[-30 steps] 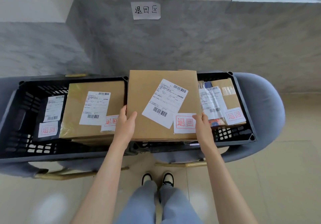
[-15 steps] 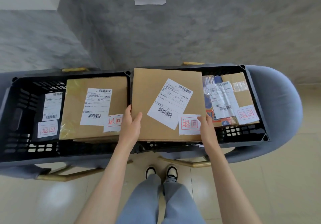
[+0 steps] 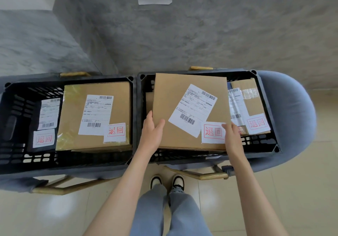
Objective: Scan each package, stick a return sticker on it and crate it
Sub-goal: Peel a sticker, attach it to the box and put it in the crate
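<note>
Return sticker (image 3: 213,132) already on, the cardboard package (image 3: 170,93) sits in the right crate's (image 3: 268,115) mouth, left hand (image 3: 151,135) and right hand (image 3: 232,138) each with grip clamped on its near edge; only release seems left.

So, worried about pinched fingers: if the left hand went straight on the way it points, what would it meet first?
Probably the brown cardboard showing left of the held box, ahead of the left hand; else the crate wall. Depth is unclear.

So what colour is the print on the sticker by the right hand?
Red, on a white return sticker, seen in the head view.
</note>
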Tool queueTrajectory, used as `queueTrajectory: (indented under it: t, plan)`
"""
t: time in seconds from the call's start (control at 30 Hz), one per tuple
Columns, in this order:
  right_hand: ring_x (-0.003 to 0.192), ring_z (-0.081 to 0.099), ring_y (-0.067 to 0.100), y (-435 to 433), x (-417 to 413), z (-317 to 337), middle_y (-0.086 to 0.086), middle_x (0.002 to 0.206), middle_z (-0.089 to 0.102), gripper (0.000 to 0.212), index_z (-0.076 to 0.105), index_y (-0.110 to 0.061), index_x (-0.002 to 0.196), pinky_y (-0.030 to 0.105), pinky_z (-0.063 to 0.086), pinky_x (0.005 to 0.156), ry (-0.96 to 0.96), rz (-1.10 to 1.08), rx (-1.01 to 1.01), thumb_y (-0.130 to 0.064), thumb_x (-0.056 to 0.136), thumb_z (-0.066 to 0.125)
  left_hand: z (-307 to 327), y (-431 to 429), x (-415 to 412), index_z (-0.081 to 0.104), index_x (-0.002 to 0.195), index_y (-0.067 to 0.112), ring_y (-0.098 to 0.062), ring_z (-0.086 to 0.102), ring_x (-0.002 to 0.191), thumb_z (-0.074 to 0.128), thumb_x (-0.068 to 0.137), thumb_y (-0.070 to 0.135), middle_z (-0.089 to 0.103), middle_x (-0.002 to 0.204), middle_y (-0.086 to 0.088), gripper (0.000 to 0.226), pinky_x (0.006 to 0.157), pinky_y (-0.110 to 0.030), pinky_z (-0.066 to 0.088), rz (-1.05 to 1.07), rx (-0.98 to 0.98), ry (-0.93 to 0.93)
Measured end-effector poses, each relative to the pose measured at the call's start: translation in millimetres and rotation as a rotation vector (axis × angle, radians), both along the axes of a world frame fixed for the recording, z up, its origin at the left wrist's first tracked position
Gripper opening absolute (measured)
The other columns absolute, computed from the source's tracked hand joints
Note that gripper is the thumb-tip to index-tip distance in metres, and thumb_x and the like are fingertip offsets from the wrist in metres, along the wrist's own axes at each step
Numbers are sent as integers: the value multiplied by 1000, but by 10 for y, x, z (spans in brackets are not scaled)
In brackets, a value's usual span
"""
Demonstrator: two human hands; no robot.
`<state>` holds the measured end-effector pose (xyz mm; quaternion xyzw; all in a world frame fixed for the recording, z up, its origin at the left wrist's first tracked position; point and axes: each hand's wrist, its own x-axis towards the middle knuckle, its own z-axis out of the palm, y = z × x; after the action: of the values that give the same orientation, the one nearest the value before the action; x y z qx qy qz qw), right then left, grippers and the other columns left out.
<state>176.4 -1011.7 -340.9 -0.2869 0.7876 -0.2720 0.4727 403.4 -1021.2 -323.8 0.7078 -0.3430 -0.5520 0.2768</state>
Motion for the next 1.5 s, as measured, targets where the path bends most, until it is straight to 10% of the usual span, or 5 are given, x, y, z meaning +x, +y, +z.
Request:
queueTrajectory:
  t: [0.57,1.5]
  plan:
    - [103,40,17,-127,333,12,-5,114,47,45,32,-27,142,34,27,86,-3,133,7,-41,99,35,-54,95,257,15,152,22,-15,33,135,42,101,31,30,152,4,58,103,-26,29,163,15,-9]
    - [100,42,13,-337,356,-240,-4,114,45,45,28,-22,142,30,30,81,-97,95,14,-33,100,37,-449,-256,304,21,151,19,-24,25,138,37,100,25,22,151,-2,54,112,-45,28,-5,93,-272]
